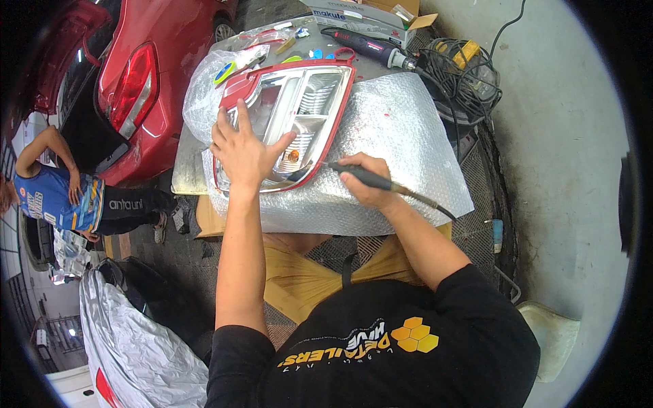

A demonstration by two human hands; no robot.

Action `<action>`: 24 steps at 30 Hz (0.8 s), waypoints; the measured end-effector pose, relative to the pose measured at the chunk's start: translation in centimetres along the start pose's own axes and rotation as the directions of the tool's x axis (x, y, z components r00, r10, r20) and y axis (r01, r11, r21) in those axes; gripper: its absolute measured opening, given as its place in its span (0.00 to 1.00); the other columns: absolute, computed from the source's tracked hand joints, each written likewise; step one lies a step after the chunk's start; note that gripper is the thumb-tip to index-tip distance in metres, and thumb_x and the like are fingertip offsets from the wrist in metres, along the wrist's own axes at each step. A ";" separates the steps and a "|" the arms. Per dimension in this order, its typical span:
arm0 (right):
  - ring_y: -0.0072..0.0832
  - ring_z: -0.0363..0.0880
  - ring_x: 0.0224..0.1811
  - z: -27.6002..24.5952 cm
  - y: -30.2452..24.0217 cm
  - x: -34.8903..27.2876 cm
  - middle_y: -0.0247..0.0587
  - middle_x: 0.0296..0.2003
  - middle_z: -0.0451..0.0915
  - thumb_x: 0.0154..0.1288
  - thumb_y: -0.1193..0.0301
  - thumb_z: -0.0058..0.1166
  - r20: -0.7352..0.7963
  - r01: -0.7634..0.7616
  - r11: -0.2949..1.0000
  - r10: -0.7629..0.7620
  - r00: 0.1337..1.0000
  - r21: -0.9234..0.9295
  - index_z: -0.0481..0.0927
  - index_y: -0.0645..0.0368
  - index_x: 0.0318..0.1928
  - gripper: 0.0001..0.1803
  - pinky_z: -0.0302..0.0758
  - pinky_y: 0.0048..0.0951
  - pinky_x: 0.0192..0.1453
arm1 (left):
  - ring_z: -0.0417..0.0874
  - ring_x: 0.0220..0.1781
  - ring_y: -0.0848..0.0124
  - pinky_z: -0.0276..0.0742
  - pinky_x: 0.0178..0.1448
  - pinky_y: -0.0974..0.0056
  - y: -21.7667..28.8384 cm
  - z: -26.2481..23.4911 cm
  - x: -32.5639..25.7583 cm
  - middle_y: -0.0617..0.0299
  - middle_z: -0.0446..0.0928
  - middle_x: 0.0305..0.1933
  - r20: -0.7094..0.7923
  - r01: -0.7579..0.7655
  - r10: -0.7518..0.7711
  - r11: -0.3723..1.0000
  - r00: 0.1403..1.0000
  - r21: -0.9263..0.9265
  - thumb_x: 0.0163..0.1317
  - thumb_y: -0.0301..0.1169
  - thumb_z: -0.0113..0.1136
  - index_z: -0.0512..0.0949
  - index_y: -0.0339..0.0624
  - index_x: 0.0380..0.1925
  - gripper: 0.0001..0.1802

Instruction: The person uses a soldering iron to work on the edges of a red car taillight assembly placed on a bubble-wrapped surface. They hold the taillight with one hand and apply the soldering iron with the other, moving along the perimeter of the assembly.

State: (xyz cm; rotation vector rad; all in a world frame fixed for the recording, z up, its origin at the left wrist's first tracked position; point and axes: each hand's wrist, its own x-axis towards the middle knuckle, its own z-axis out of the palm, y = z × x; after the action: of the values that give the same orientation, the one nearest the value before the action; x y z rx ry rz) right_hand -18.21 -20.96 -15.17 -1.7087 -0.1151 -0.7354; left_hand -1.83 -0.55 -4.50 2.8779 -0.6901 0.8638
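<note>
A car light housing with a red rim, chrome inside and a small orange bulb lies on silver bubble wrap on the table. My left hand rests on its near left part, fingers spread. My right hand is closed round a black rotary tool handpiece with a cable running off to the right. The handpiece's tip is at the red rim on the housing's right side; whether it touches cannot be made out.
Behind the housing lie a dark power tool, a cardboard box and clear plastic wrap. A coiled black cable sits at the far right beside the wall. To the left are a red car and another person.
</note>
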 end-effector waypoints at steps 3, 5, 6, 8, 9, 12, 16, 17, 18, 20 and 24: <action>0.23 0.84 0.26 0.5 -0.7 0.0 0.40 0.28 0.87 0.67 0.72 0.66 -0.013 0.048 0.997 -0.048 0.999 -0.054 0.87 0.66 0.49 0.13 0.78 0.28 0.31 | 0.65 0.77 0.32 0.66 0.72 0.27 -0.1 -0.2 0.0 0.32 0.63 0.79 0.014 0.007 -0.007 1.000 1.000 0.001 0.47 0.75 0.74 0.66 0.47 0.82 0.68; 0.25 0.85 0.27 0.2 -1.0 0.0 0.42 0.29 0.87 0.67 0.72 0.67 -0.089 -0.051 0.998 0.049 0.995 -0.021 0.88 0.66 0.49 0.13 0.79 0.28 0.32 | 0.64 0.77 0.32 0.65 0.73 0.27 0.2 -0.3 0.1 0.32 0.63 0.79 0.027 0.011 -0.011 1.000 1.000 -0.011 0.47 0.75 0.75 0.66 0.47 0.82 0.68; 0.25 0.85 0.27 0.1 -0.7 -0.1 0.42 0.29 0.88 0.67 0.71 0.67 -0.050 -0.051 0.998 0.050 0.998 -0.027 0.87 0.65 0.49 0.14 0.80 0.29 0.33 | 0.64 0.77 0.32 0.65 0.73 0.27 0.2 -0.2 0.1 0.32 0.63 0.79 0.031 0.016 -0.015 1.000 0.999 -0.009 0.47 0.75 0.75 0.66 0.47 0.82 0.68; 0.25 0.85 0.27 0.4 -0.1 0.0 0.42 0.29 0.87 0.67 0.71 0.67 -0.005 0.090 0.993 -0.091 0.996 -0.078 0.87 0.66 0.49 0.14 0.80 0.29 0.33 | 0.64 0.78 0.32 0.64 0.74 0.27 0.2 -0.1 0.2 0.32 0.63 0.79 0.037 0.021 -0.021 1.000 0.999 -0.004 0.47 0.75 0.75 0.66 0.47 0.82 0.68; 0.25 0.85 0.26 0.5 -0.1 0.2 0.41 0.29 0.87 0.67 0.71 0.67 0.019 0.161 0.982 -0.160 0.987 -0.101 0.87 0.67 0.49 0.14 0.79 0.29 0.32 | 0.63 0.78 0.32 0.64 0.74 0.27 0.2 -0.2 0.2 0.32 0.63 0.79 0.036 0.022 -0.022 1.000 0.999 -0.005 0.47 0.75 0.75 0.66 0.47 0.82 0.68; 0.25 0.85 0.27 0.1 -0.6 -0.1 0.41 0.28 0.87 0.67 0.70 0.67 -0.027 -0.103 0.995 0.103 0.994 0.017 0.87 0.66 0.48 0.14 0.79 0.29 0.33 | 0.63 0.78 0.31 0.64 0.74 0.26 0.1 -0.2 0.1 0.32 0.62 0.79 0.031 0.021 -0.021 1.000 0.999 -0.013 0.47 0.75 0.75 0.65 0.47 0.82 0.68; 0.24 0.81 0.26 0.1 -0.3 -0.3 0.39 0.26 0.85 0.68 0.69 0.66 0.007 -0.058 0.998 0.058 0.998 0.006 0.87 0.66 0.49 0.14 0.77 0.28 0.32 | 0.63 0.78 0.30 0.64 0.73 0.25 0.0 -0.1 0.2 0.32 0.61 0.80 0.030 0.016 -0.016 1.000 0.999 -0.015 0.47 0.76 0.74 0.65 0.47 0.83 0.69; 0.23 0.81 0.26 0.3 -0.4 -0.2 0.38 0.26 0.84 0.68 0.69 0.66 0.000 -0.014 1.000 0.014 1.000 -0.014 0.87 0.66 0.49 0.14 0.76 0.28 0.31 | 0.63 0.78 0.30 0.64 0.73 0.25 0.1 -0.2 0.2 0.32 0.61 0.80 0.033 0.020 -0.019 1.000 0.999 -0.020 0.47 0.76 0.74 0.65 0.47 0.83 0.69; 0.24 0.81 0.26 0.3 -0.6 -0.2 0.38 0.25 0.84 0.68 0.68 0.66 -0.057 -0.130 0.991 0.132 0.990 0.028 0.87 0.65 0.49 0.14 0.77 0.30 0.32 | 0.63 0.78 0.30 0.64 0.74 0.26 0.2 -0.3 0.1 0.32 0.61 0.80 0.048 0.024 -0.024 1.000 0.999 -0.011 0.48 0.75 0.75 0.64 0.47 0.83 0.69; 0.24 0.81 0.26 -0.1 -0.4 -0.2 0.39 0.25 0.84 0.68 0.68 0.66 -0.019 -0.140 0.990 0.140 0.990 0.029 0.87 0.65 0.49 0.14 0.77 0.30 0.32 | 0.63 0.79 0.31 0.63 0.77 0.29 0.4 -0.6 0.1 0.32 0.60 0.82 0.074 0.035 -0.035 0.999 0.997 0.012 0.48 0.73 0.75 0.63 0.49 0.84 0.68; 0.25 0.83 0.26 -0.1 -0.8 0.0 0.41 0.27 0.86 0.68 0.69 0.66 -0.014 -0.094 0.996 0.094 0.995 -0.002 0.87 0.66 0.49 0.14 0.78 0.30 0.32 | 0.63 0.79 0.31 0.63 0.77 0.30 0.5 -0.6 0.2 0.33 0.60 0.82 0.075 0.037 -0.038 0.999 0.996 0.010 0.49 0.73 0.76 0.63 0.48 0.84 0.68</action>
State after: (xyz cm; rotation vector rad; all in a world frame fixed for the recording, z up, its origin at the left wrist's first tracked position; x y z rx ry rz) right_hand -18.65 -20.83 -14.50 -1.6992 -0.0238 -0.6781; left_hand -2.24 -0.95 -3.89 2.9341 -0.6380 0.7590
